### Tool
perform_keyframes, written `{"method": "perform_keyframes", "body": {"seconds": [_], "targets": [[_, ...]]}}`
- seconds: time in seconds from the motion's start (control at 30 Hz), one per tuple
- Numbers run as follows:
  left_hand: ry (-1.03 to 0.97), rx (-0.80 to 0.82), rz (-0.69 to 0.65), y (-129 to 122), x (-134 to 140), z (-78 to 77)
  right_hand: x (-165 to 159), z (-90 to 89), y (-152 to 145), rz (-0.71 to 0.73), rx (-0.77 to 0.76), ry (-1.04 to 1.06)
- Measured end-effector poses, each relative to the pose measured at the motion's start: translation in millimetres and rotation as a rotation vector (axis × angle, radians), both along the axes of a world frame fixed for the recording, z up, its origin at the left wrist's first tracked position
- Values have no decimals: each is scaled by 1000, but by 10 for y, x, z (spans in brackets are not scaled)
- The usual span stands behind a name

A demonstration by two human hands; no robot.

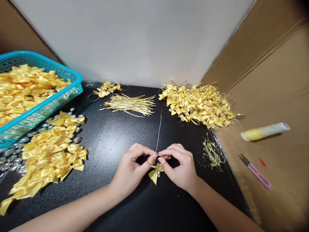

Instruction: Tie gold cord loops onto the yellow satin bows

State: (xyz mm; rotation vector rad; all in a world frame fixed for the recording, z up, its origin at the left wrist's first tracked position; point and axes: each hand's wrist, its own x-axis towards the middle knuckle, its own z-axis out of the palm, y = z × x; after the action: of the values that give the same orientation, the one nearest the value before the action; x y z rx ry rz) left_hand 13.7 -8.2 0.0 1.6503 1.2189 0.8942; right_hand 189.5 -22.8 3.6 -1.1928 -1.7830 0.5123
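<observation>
Low over the black table, my left hand (pixel 132 167) and my right hand (pixel 181 164) meet at the fingertips. Between them they pinch a thin gold ring (pixel 155 166). From my fingers a length of gold cord (pixel 159 130) runs away across the tabletop. Just below the ring hangs a yellow satin bow (pixel 153 175) with a small silver bead (pixel 158 174) at its middle. My fingertips hide where the cord, ring and bow join. Both hands are closed, thumbs against forefingers.
Loose bows (pixel 48 151) and silver beads (pixel 12 159) lie left, by a blue basket (pixel 78 79) of bows. Gold cords (pixel 130 104) and a pile of ringed bows (pixel 198 104) lie behind. Cord scraps (pixel 213 153), pink-handled snips (pixel 258 174) and a cardboard-like tube (pixel 265 131) are right.
</observation>
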Motion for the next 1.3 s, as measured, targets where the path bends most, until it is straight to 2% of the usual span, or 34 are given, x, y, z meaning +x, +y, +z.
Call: {"method": "perform_keyframes", "body": {"seconds": [0.17,0.37,0.43,0.53,0.6,0.7,0.83,0.93,1.3], "targets": [[-1,-23,-20,-17,12,-8,12,-18,5,0,23,-16],[24,3,-49,-10,15,11,-25,8,-8,-45,-141,50],[118,41,-86,6,1,66,-1,26,8,-43,-197,51],[391,57,-198,-9,-35,169,78,62,48,-11,-296,26],[552,48,-261,-53,-60,216,131,93,64,43,-364,-3],[664,45,-302,-128,-74,224,165,145,46,152,-432,-59],[677,28,-340,-149,-49,190,134,174,-23,209,-495,-116],[657,2,-348,-115,-26,184,109,148,-55,175,-515,-100],[527,-39,-332,-67,-17,183,27,81,-68,62,-436,-94]]}}
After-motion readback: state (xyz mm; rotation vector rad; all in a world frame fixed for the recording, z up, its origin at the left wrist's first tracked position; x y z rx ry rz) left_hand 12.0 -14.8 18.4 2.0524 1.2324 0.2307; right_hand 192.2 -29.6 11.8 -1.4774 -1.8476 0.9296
